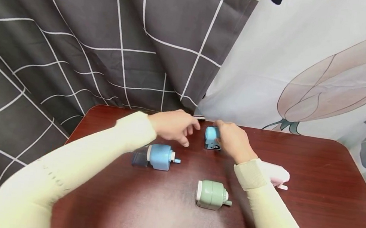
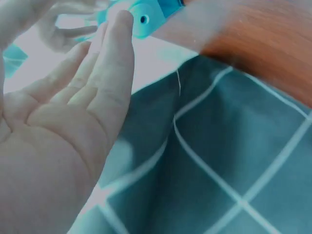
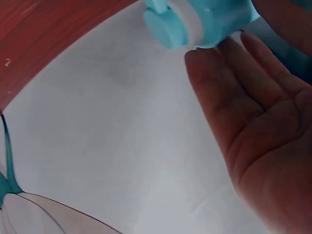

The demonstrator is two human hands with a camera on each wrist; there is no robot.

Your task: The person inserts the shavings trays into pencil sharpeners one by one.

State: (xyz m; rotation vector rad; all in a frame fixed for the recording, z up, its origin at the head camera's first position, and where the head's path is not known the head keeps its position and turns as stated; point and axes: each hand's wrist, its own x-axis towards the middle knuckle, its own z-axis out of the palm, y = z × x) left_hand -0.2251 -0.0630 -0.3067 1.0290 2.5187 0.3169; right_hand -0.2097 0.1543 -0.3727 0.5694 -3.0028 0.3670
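On the table, the farthest sharpener stands behind the nearest sharpener.

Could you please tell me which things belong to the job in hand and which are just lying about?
Probably in the job:
turquoise sharpener, at the right hand, left hand nearby

Apparently just lying about:
blue sharpener
green sharpener
pink sharpener

Looks like a corner of a home, though impossible to say which room. Suggested by a reddish-brown wood-grain table with rounded far corners, set close against hanging household-style fabric: dark grey cloth with white grid lines at left and far, white cloth with a large pinkish flower at far right.
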